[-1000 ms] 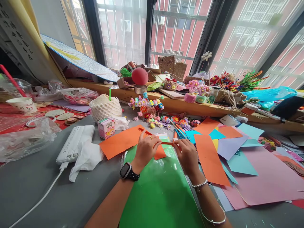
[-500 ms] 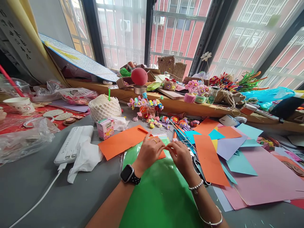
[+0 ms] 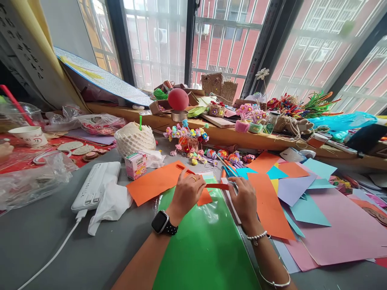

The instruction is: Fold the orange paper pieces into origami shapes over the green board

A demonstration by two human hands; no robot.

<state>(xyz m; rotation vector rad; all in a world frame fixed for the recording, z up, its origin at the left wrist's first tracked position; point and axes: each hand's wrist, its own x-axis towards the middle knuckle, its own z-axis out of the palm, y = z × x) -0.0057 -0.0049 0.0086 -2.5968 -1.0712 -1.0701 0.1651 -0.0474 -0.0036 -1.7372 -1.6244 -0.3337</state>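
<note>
Between my two hands a narrow orange-red paper strip (image 3: 217, 186) is stretched nearly level. My left hand (image 3: 188, 192) pinches its left end, and my right hand (image 3: 244, 200) is closed at the other end. Both hands are above a glossy green folder (image 3: 208, 245). Under the strip, a small orange paper piece (image 3: 205, 198) lies on the folder. A large orange sheet (image 3: 152, 184) reaches out to the left of my left hand. Scissors lie partly hidden behind my right hand.
At left are a white power bank (image 3: 96, 185) with its cable, a crumpled tissue (image 3: 111, 205) and a small pink box (image 3: 135, 165). Coloured paper sheets (image 3: 341, 229) overlap on the right. Crocheted flowers (image 3: 190, 139) stand behind, before a crowded windowsill. Another person's hand (image 3: 6, 149) shows far left.
My hands were close together at the fingertips; now they are apart, with the strip visible between them. My right hand has moved right.
</note>
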